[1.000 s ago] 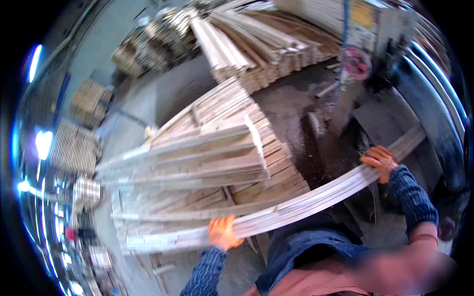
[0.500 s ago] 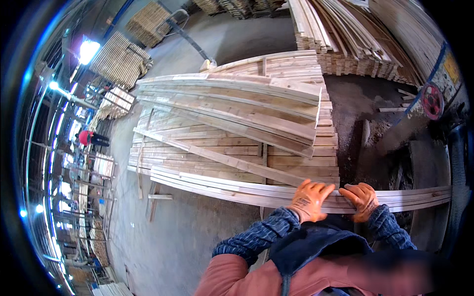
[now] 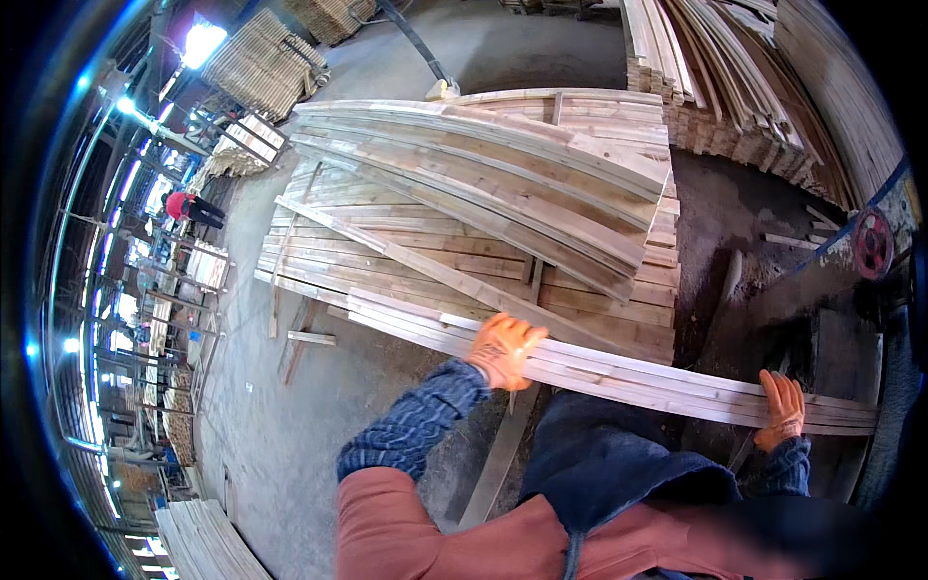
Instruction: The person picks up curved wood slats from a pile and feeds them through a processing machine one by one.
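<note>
A narrow bundle of long, pale wooden boards (image 3: pixel 628 377) runs across in front of me, sloping down toward the right. My left hand (image 3: pixel 507 350), in an orange glove, is closed over the bundle near its middle, fingers across the top. Farther right, my right hand (image 3: pixel 781 411), also gloved, grips the near edge with its fingers laid up over the boards. The undersides of both grips are hidden. Just beyond the bundle lies a wide stack of planks (image 3: pixel 387 256), with loose boards (image 3: pixel 503 188) resting at a slant on it.
Machinery with a red handwheel (image 3: pixel 872 244) stands at the right. A tall lumber pile (image 3: pixel 735 135) is at the far right, and more stacked wood (image 3: pixel 261 68) is at the far left. A person in red (image 3: pixel 180 206) stands in the distance. Concrete floor (image 3: pixel 271 425) lies left.
My hands have moved apart: the left slid leftward along the boards, the right went rightward. The boards now tilt more toward the lower right, and the view has shifted.
</note>
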`<state>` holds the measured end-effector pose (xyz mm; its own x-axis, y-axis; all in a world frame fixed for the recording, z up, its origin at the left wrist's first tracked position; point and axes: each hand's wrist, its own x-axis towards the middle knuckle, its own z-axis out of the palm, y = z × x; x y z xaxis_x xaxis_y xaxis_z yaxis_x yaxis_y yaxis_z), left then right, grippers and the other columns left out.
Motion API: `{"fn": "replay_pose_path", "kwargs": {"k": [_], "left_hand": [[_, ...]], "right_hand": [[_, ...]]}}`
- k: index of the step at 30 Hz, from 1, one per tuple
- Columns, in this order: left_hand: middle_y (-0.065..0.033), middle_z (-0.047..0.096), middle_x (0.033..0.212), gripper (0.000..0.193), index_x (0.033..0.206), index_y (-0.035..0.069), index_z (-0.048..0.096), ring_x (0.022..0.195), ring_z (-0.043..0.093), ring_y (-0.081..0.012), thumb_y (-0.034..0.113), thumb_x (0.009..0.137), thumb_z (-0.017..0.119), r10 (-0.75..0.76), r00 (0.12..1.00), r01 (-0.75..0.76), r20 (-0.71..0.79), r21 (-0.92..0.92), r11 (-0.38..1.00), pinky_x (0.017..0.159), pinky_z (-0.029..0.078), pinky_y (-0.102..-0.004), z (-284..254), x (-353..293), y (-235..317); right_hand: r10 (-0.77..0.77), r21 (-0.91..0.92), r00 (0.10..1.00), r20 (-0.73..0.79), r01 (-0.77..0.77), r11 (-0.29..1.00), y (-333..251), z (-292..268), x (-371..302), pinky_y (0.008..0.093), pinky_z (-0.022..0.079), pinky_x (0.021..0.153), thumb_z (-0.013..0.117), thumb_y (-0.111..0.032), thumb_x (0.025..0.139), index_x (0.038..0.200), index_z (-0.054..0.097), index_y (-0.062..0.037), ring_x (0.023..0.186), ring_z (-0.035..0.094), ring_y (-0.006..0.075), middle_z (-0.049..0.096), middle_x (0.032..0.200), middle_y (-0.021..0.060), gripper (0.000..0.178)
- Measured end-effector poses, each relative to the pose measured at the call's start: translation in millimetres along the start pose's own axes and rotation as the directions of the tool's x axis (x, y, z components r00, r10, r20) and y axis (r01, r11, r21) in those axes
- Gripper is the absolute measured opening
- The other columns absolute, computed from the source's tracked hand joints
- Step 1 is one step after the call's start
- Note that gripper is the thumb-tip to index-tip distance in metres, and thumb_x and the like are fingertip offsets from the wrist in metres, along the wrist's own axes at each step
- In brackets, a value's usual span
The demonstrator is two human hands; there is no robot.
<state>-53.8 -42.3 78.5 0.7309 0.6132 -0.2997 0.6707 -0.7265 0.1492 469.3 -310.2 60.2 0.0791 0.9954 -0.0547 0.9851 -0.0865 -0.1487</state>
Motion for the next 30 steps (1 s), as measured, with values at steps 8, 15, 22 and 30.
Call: {"fn": "replay_pose_path", "kwargs": {"k": [8, 15, 22, 30], "left_hand": [[-0.0153, 0.064, 0.134, 0.099, 0.152, 0.014, 0.050, 0.127, 0.060, -0.0341, 0.048, 0.068, 0.088, 0.151, 0.981, -0.166, -0.119, -0.127, 0.978, 0.120, 0.036, -0.0494, 3.7, 40.0, 96.6], [-0.0159, 0.061, 0.140, 0.105, 0.152, 0.013, 0.048, 0.131, 0.058, -0.0345, 0.051, 0.064, 0.091, 0.117, 0.987, -0.123, -0.114, -0.047, 0.991, 0.119, 0.034, -0.0568, -8.4, 0.5, 16.1], [-0.0166, 0.066, 0.126, 0.098, 0.142, 0.010, 0.054, 0.119, 0.062, -0.0360, 0.048, 0.061, 0.093, 0.025, 0.998, -0.026, -0.050, -0.033, 0.999, 0.111, 0.043, -0.0485, 0.4, -10.8, -0.8], [-0.0185, 0.068, 0.118, 0.088, 0.141, 0.006, 0.055, 0.113, 0.064, -0.0369, 0.050, 0.070, 0.086, 0.232, 0.969, -0.245, -0.084, -0.220, 0.944, 0.100, 0.051, -0.0466, -7.8, 30.7, 92.8]], "right_hand": [[-0.302, 0.243, 0.949, 0.090, 0.274, 0.931, -110.1, -2.7, 66.2, 0.0568, 0.038, 0.120, 0.082, -0.006, 0.046, 0.149, 0.052, -0.0174, 0.132, 0.058, 0.0361, 0.061, 0.142, 0.0150, 0.108], [-0.129, 0.084, 0.977, 0.169, 0.116, 0.990, -61.2, -3.4, 45.6, 0.0566, 0.037, 0.122, 0.086, -0.011, 0.046, 0.150, 0.051, -0.0178, 0.130, 0.060, 0.0350, 0.064, 0.138, 0.0137, 0.110], [0.157, -0.081, 0.949, 0.274, -0.139, 0.987, -37.0, -49.0, 32.6, 0.0513, 0.042, 0.119, 0.090, -0.015, 0.056, 0.147, 0.055, -0.0129, 0.126, 0.063, 0.0383, 0.067, 0.134, 0.0141, 0.098], [0.121, 0.658, 0.969, 0.216, -0.236, 0.715, -53.2, -47.7, 105.3, 0.0431, 0.055, 0.103, 0.075, -0.019, 0.090, 0.142, 0.058, -0.0009, 0.117, 0.071, 0.0311, 0.074, 0.122, 0.0211, 0.058]]}}
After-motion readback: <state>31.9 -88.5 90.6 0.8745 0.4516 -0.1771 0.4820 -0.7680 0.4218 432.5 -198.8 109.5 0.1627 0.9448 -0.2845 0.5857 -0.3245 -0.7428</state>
